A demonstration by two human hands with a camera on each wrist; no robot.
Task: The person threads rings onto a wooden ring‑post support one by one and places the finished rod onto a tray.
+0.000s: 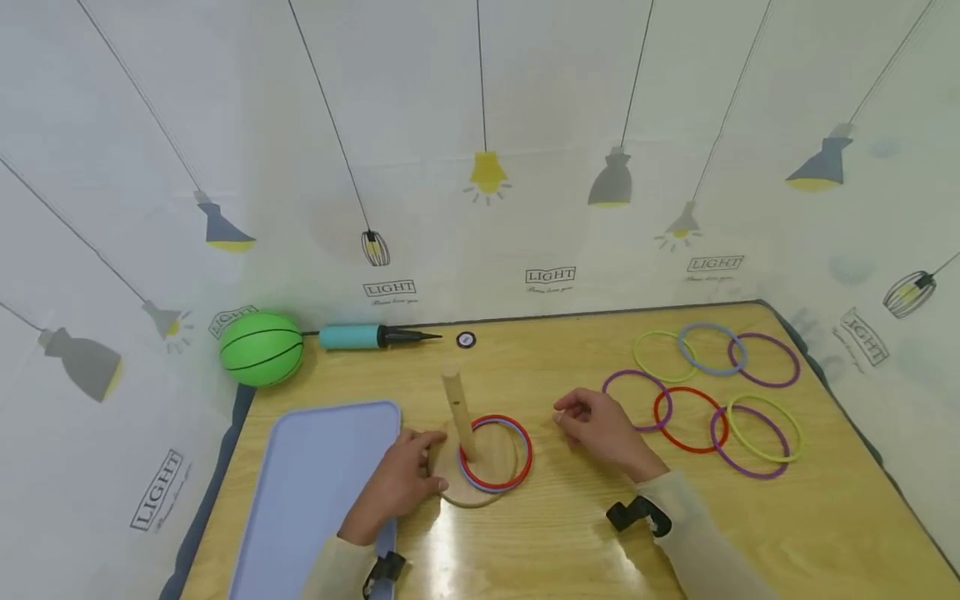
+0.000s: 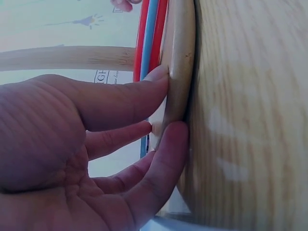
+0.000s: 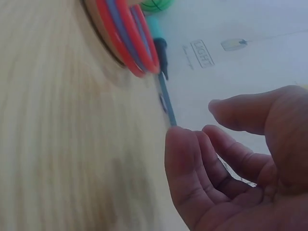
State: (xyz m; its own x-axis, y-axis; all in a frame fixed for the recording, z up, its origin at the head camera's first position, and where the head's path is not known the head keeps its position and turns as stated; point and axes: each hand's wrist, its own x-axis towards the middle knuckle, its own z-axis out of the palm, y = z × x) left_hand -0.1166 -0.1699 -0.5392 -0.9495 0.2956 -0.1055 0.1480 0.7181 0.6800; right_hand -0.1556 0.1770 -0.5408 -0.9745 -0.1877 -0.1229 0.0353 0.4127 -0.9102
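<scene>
A round wooden base with an upright peg stands on the table. Around the peg lie stacked rings: a red ring, a blue ring and another red ring. My left hand holds the base at its left rim, the thumb on the top edge and fingers along the side. To the right of the base, my right hand hovers with fingers loosely bent and nothing in them. Just beyond it lie a loose purple ring and a loose red ring.
Several more rings, among them a light blue ring and a yellow ring, overlap at the right. A blue tray lies at the left. Along the back are a green ball, a turquoise pump and a small round disc.
</scene>
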